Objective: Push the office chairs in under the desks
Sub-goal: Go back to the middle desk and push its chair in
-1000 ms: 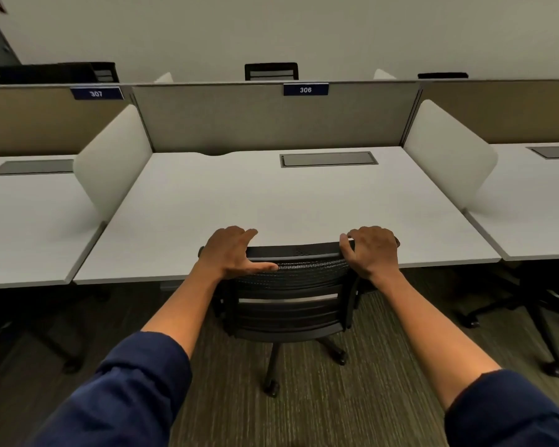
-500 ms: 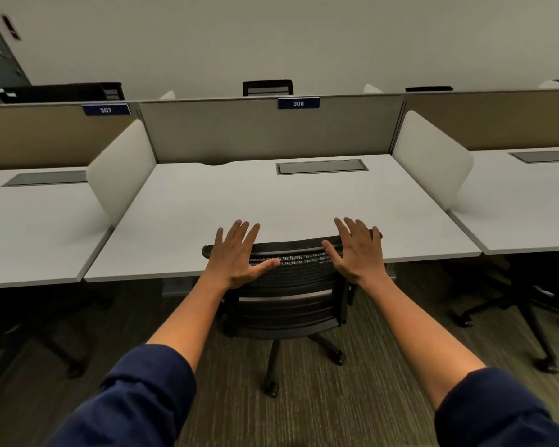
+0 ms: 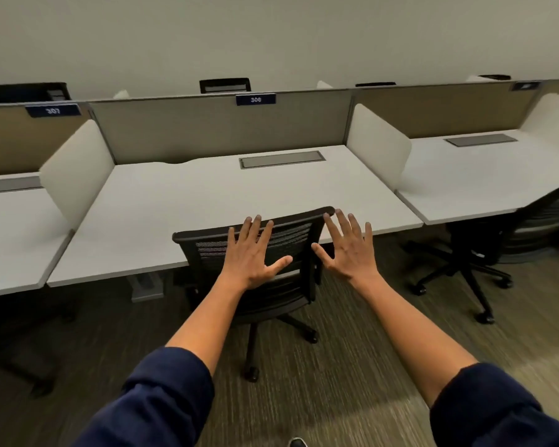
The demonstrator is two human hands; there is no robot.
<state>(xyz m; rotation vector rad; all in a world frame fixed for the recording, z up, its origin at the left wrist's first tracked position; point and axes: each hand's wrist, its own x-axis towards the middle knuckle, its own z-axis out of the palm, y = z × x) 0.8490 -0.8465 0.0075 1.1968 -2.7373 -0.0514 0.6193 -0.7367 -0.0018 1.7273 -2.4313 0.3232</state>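
A black mesh-back office chair (image 3: 213, 245) stands tucked against the front edge of the white desk (image 3: 181, 201) labelled 306, its backrest at the desk edge. My left hand (image 3: 250, 253) is spread open in front of the backrest; whether it touches the mesh I cannot tell. My right hand (image 3: 347, 248) is open just off the backrest's right edge, fingers apart, holding nothing. A second black chair (image 3: 484, 250) stands at the desk on the right (image 3: 465, 188), its base out on the carpet.
White side screens (image 3: 378, 150) and grey back panels divide the desks. Another desk (image 3: 10, 233) lies to the left. Chair castors (image 3: 250, 372) sit on the striped carpet. A shoe tip (image 3: 296, 441) shows at the bottom edge.
Both hands let go of the top of the backrest and spread their fingers. The view has turned to the right, bringing the second chair into sight.
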